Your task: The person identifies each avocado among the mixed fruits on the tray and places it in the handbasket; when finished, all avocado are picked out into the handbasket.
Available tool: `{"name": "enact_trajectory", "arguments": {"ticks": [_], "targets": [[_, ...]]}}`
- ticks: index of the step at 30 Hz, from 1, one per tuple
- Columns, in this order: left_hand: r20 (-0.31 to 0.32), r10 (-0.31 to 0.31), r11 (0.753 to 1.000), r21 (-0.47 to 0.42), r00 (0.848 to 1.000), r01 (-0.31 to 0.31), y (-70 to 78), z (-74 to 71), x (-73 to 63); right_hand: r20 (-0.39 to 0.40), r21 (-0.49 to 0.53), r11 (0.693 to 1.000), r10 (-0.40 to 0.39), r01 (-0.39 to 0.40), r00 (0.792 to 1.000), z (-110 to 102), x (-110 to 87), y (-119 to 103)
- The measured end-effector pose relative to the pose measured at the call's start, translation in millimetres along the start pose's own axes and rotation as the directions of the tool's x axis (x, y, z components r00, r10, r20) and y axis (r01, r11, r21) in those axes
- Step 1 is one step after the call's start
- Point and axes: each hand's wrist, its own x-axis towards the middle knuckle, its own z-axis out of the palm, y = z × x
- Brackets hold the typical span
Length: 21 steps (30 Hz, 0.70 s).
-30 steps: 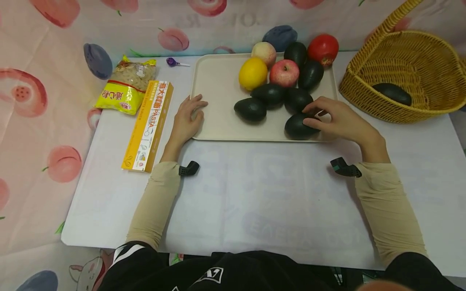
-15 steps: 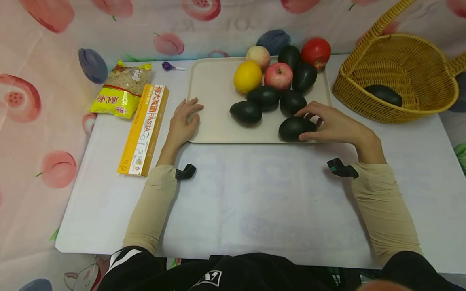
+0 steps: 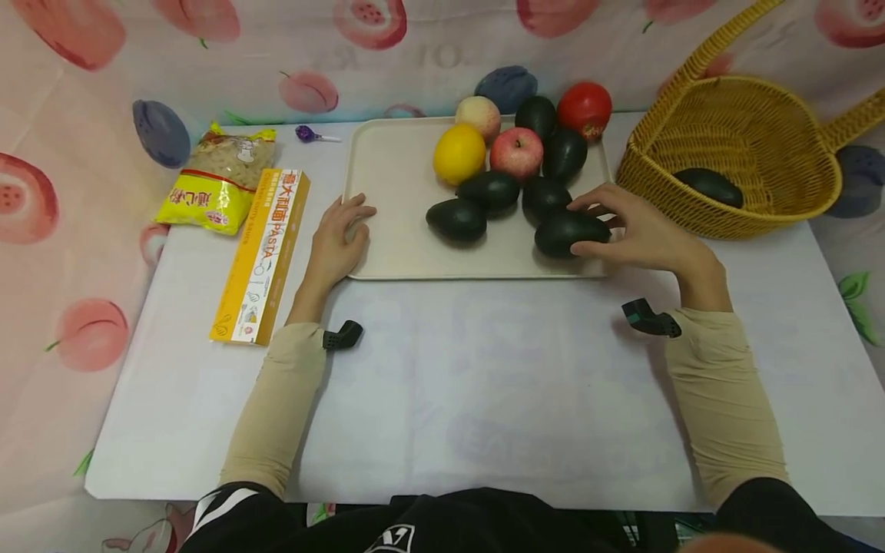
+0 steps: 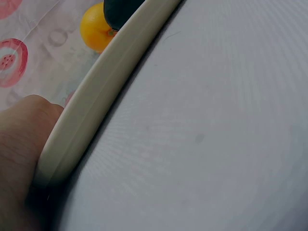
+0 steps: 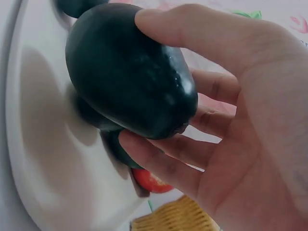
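My right hand (image 3: pixel 639 230) grips a dark green avocado (image 3: pixel 571 234) between thumb and fingers over the tray's front right corner. In the right wrist view this avocado (image 5: pixel 127 72) is raised off the tray, its shadow falling on the surface below. Several other avocados (image 3: pixel 456 221) lie on the cream tray (image 3: pixel 394 257), with a yellow orange-like fruit (image 3: pixel 459 154), a red apple (image 3: pixel 516 153), a peach (image 3: pixel 478 117) and a red pomegranate (image 3: pixel 585 107) behind them. My left hand (image 3: pixel 335 240) rests on the tray's left edge with relaxed fingers.
A wicker basket (image 3: pixel 767 115) stands right of the tray, one avocado (image 3: pixel 710 187) inside. Left of the tray are a yellow pasta box (image 3: pixel 259 257), a yellow-and-clear food bag (image 3: pixel 217 177) and a purple lollipop (image 3: pixel 306 134). A fruit-print cloth (image 3: pixel 415 69) hangs behind the white table (image 3: pixel 484 399).
My right hand has closed its hold on the front avocado and lifted it slightly off the tray. The left hand stays at the tray's edge; the head view has shifted a little.
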Motion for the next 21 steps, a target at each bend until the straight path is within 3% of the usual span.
{"name": "enact_trajectory", "arguments": {"ticks": [6, 11, 14, 21], "targets": [[-0.002, 0.006, 1.000, -0.008, 1.000, -0.006, -0.9, -0.7, -1.1, -0.092, 0.016, 1.000, -0.001, 0.003, 0.996, -10, -5.5, 7], [-0.012, 0.008, 1.000, -0.013, 1.000, -0.008, -1.2, -1.0, -1.5, -0.208, 0.051, 0.999, -0.005, 0.016, 0.978, -23, -11.3, 14], [-0.014, 0.008, 1.000, -0.014, 1.000, -0.008, -0.7, -0.9, -1.8, -0.289, 0.059, 0.998, 0.009, 0.009, 0.957, -32, -16.7, 18], [-0.015, 0.012, 1.000, -0.008, 1.000, -0.012, 1.6, 0.0, -1.9, -0.462, 0.105, 0.994, 0.028, 0.024, 0.886, -48, -27.0, 29]]}}
